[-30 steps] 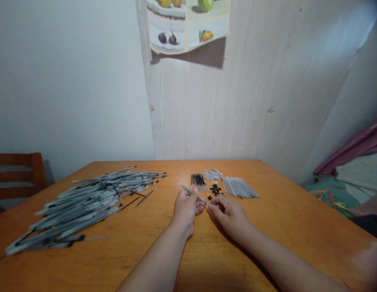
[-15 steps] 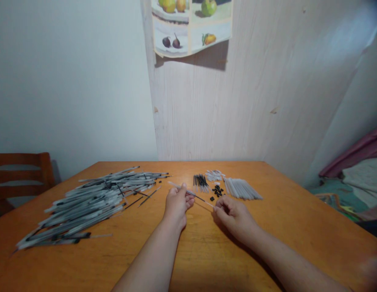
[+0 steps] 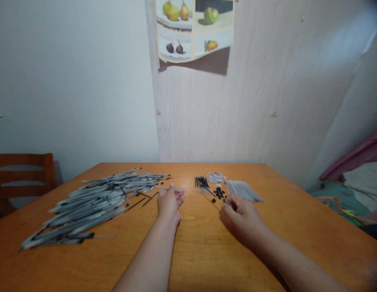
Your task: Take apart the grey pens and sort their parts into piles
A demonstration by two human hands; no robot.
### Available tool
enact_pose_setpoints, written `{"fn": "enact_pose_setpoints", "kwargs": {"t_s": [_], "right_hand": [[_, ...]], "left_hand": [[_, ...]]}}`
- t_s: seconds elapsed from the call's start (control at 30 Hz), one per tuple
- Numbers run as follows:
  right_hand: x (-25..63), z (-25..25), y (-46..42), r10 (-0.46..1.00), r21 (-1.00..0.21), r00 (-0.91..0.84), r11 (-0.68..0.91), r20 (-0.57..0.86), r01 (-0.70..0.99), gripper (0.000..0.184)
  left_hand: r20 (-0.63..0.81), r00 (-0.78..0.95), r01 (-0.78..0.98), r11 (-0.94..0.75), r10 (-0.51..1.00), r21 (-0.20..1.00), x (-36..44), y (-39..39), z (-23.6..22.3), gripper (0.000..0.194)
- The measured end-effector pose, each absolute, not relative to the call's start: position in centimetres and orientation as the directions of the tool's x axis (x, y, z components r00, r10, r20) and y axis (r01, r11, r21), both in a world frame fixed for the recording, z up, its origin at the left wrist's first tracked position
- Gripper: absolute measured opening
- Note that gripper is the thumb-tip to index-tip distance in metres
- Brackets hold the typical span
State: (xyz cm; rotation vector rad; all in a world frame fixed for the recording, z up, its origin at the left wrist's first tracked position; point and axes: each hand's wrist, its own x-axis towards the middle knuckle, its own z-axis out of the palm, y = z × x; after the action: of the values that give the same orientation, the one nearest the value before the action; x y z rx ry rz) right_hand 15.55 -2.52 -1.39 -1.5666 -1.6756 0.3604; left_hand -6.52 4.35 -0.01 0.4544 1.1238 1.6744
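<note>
Translucent plastic tubes, smooth wooden table; paper poster

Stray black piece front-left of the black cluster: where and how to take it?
Probably pinch the stray black piece by its sides, from above and the near side: it's small and squat, the black cluster sits behind-right, and a thin dark rod runs just behind.

Pale walls — 1 wooden chair

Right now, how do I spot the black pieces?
Over the table, find the right hand. Just beyond it, between the dark sticks and clear tubes, lie the black pieces: short and chunky, unlike those long, thin neighbours.
</note>
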Motion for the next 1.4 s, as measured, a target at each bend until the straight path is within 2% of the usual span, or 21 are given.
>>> {"fn": "enact_pose_setpoints", "kwargs": {"t_s": [0.17, 0.4, 0.6, 0.83, 1.4], "right_hand": [[14.8, 0.5, -2.5, 0.930, -0.521, 0.149, 0.052, 0.336, 0.852, 0.021], [13.3, 1.7, -1.3, 0.941, -0.343, 0.141, -0.028, 0.308, 0.939, 0.019], [12.0, 1.6, 0.7, 0.950, -0.224, 0.132, -0.069, 0.282, 0.972, 0.024], [10.8, 0.5, 3.2, 0.946, -0.173, 0.136, -0.088, 0.294, 0.981, 0.033], [10.2, 0.3, 4.9, 0.963, -0.115, 0.140, -0.116, 0.231, 0.987, 0.036]], "left_hand": [[-0.199, -0.371, -0.548, -0.040, 0.907, 0.836, -6.0, 4.3, -0.3, 0.033], [-0.170, -0.366, -0.488, -0.033, 0.915, 0.872, -5.7, 4.2, -0.4, 0.033], [-0.172, -0.354, -0.484, -0.023, 0.919, 0.875, -5.7, 4.4, -0.7, 0.036], [-0.180, -0.349, -0.485, -0.013, 0.920, 0.874, -5.7, 4.6, -1.0, 0.037], [-0.180, -0.349, -0.470, -0.006, 0.919, 0.883, -5.5, 4.6, -1.0, 0.041]]}}
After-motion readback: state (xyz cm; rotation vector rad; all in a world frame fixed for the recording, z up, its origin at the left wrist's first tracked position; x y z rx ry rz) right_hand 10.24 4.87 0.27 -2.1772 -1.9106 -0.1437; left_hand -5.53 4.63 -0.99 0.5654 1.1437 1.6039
